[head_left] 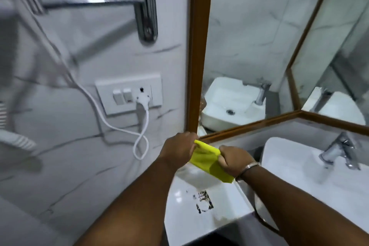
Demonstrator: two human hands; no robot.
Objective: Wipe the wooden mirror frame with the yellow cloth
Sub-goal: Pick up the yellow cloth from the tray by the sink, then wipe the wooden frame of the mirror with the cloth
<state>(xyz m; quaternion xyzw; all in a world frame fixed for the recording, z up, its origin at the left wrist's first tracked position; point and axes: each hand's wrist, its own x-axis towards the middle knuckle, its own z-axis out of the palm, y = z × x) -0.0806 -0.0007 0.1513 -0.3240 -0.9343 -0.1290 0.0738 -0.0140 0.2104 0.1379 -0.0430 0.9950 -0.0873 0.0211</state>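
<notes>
Head view: both hands hold the yellow cloth (209, 161) stretched between them, low and centre in the picture, just below the bottom-left corner of the wooden mirror frame (197, 50). The left hand (177, 149) has its grip clamped on the cloth's upper end at about ten o'clock; the right hand (234, 160), with a metal bangle (249, 167) at the wrist, has its grip closed on the fold at about four o'clock. The cloth looks thin, soft and light; it sags and creases and will take any shape, so it is best bunched or folded into a pad in one palm and pressed flat. The frame runs up toward twelve o'clock and along toward three o'clock above the white basin (295, 166); it looks stiff, narrow and smooth. Judged from this, wiping needs only light pressure, keeping the pad on the wood and off the glass beside it
</notes>
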